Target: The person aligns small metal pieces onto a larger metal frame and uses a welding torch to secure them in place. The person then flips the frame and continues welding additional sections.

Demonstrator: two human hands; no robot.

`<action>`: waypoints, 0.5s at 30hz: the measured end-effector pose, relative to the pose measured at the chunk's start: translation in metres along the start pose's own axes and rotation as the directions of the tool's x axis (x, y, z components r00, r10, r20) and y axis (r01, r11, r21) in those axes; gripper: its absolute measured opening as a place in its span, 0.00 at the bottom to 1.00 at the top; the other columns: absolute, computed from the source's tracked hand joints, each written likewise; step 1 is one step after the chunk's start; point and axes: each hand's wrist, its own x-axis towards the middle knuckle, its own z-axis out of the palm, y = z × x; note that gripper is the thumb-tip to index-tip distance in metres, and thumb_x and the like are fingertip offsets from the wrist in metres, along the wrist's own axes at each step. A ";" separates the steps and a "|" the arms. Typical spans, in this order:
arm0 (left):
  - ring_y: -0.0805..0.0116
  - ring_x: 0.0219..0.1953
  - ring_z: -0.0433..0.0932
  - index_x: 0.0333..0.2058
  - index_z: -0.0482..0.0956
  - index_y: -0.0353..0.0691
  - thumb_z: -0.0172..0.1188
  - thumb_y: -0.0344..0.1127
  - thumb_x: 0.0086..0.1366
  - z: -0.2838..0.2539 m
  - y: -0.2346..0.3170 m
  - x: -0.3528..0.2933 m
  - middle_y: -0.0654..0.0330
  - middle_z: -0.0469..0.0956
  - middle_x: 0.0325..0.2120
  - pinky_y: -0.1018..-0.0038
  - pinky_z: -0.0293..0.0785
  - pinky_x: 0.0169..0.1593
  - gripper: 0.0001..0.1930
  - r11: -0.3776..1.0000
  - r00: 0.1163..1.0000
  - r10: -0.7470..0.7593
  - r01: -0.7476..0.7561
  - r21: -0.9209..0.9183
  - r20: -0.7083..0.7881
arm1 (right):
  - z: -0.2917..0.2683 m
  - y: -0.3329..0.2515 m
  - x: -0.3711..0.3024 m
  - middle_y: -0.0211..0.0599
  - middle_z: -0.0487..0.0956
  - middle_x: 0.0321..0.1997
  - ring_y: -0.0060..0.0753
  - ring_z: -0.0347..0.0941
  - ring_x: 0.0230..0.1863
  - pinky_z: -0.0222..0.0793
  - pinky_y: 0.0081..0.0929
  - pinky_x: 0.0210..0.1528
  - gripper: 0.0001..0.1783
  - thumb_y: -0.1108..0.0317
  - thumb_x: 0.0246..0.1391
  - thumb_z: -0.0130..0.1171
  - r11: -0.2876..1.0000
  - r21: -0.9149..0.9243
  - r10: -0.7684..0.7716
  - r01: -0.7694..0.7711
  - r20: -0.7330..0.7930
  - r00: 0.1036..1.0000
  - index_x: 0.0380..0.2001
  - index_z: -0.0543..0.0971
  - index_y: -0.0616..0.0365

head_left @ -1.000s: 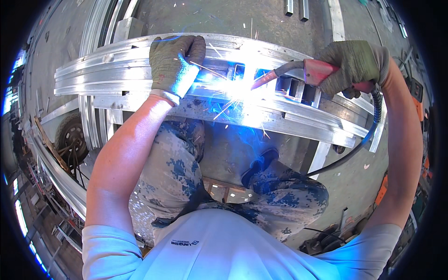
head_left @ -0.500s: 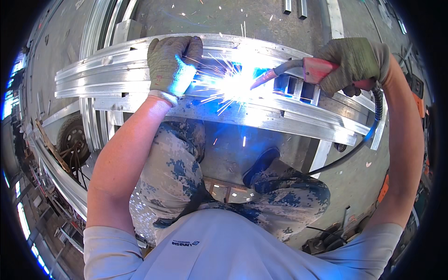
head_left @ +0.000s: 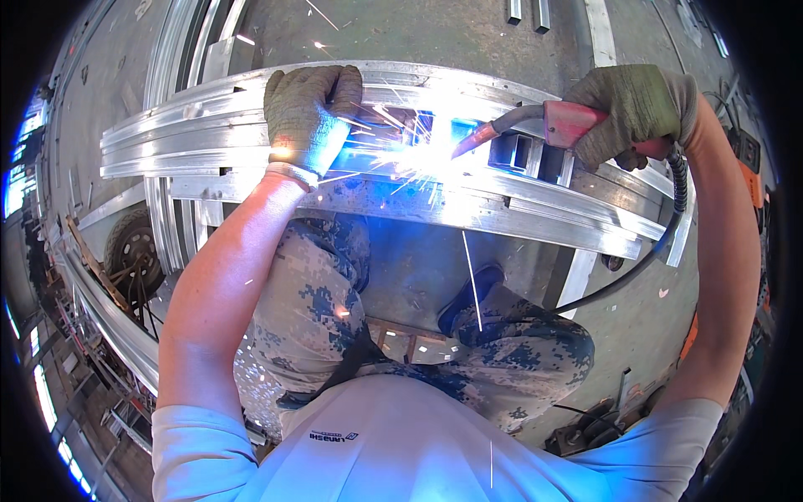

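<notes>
My right hand [head_left: 623, 115], in a grey-green work glove, is closed round the red handle of a welding torch [head_left: 573, 125]. The torch's thin neck points left and down at a metal frame [head_left: 192, 138] of long silvery bars lying across in front of me. At its tip burns a white-blue arc [head_left: 425, 159] that throws sparks; the glare hides the spot being welded. Left of the arc, my gloved left hand [head_left: 309, 117] grips the frame's bars, its fingers bent over toward the far side and the fingertips hidden. Blue light falls on its glove edge.
A dark cable [head_left: 619, 289] runs from the torch down past my right knee. More long metal profiles [head_left: 171, 75] lie crosswise under the frame at left. A wheel [head_left: 134, 251] stands on the left. Two short square tubes [head_left: 542, 15] lie on the floor beyond.
The arc's glare has shrunk somewhat and its sparks fly differently, one long streak falling toward my right leg. The torch tip has shifted very slightly; both hands keep nearly the same places.
</notes>
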 end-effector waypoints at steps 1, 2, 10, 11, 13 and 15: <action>0.49 0.45 0.84 0.38 0.90 0.42 0.60 0.49 0.72 0.000 0.000 0.001 0.54 0.88 0.36 0.52 0.65 0.66 0.17 1.000 1.000 -0.009 0.009 -0.025 0.016 | 0.001 -0.001 -0.001 0.37 0.85 0.28 0.27 0.81 0.23 0.79 0.27 0.22 0.25 0.64 0.41 0.83 1.000 0.006 0.009 -0.009 -0.005 1.000 0.43 0.88 0.62; 0.53 0.27 0.78 0.30 0.85 0.43 0.60 0.45 0.71 0.004 0.001 -0.001 0.57 0.81 0.22 0.58 0.68 0.39 0.15 0.993 0.978 0.113 -0.116 -0.004 -0.175 | 0.002 -0.002 -0.001 0.37 0.85 0.28 0.27 0.81 0.22 0.79 0.27 0.22 0.25 0.63 0.41 0.83 1.000 0.012 0.018 -0.018 -0.010 1.000 0.43 0.88 0.62; 0.49 0.44 0.83 0.38 0.89 0.43 0.60 0.49 0.72 -0.003 0.004 -0.002 0.55 0.87 0.36 0.50 0.66 0.64 0.17 0.999 0.999 0.028 -0.027 0.024 -0.042 | 0.007 0.008 0.000 0.33 0.82 0.22 0.25 0.77 0.17 0.74 0.26 0.18 0.23 0.63 0.40 0.83 0.998 0.053 -0.037 0.043 -0.105 0.994 0.40 0.87 0.60; 0.49 0.44 0.83 0.38 0.89 0.44 0.60 0.49 0.72 -0.003 0.004 -0.002 0.55 0.87 0.36 0.50 0.66 0.64 0.17 1.000 0.999 0.026 -0.026 0.010 -0.046 | 0.008 0.008 -0.002 0.34 0.82 0.22 0.25 0.77 0.17 0.74 0.26 0.18 0.24 0.63 0.40 0.83 0.994 0.088 -0.047 0.058 -0.129 0.990 0.40 0.87 0.61; 0.49 0.44 0.83 0.38 0.89 0.45 0.60 0.50 0.71 -0.002 0.005 -0.001 0.55 0.87 0.36 0.50 0.66 0.64 0.16 0.999 0.998 0.024 -0.025 -0.020 -0.054 | 0.005 0.004 -0.003 0.34 0.82 0.21 0.25 0.77 0.16 0.73 0.26 0.18 0.23 0.63 0.40 0.82 1.000 0.000 -0.028 0.028 -0.082 0.996 0.40 0.87 0.61; 0.50 0.37 0.80 0.35 0.88 0.43 0.61 0.48 0.71 0.002 0.003 -0.002 0.56 0.84 0.29 0.54 0.68 0.54 0.15 0.997 0.989 0.072 -0.075 -0.014 -0.132 | 0.003 -0.003 -0.004 0.35 0.81 0.20 0.25 0.76 0.15 0.73 0.26 0.18 0.21 0.64 0.40 0.81 0.999 -0.031 -0.028 0.026 -0.063 0.998 0.39 0.87 0.61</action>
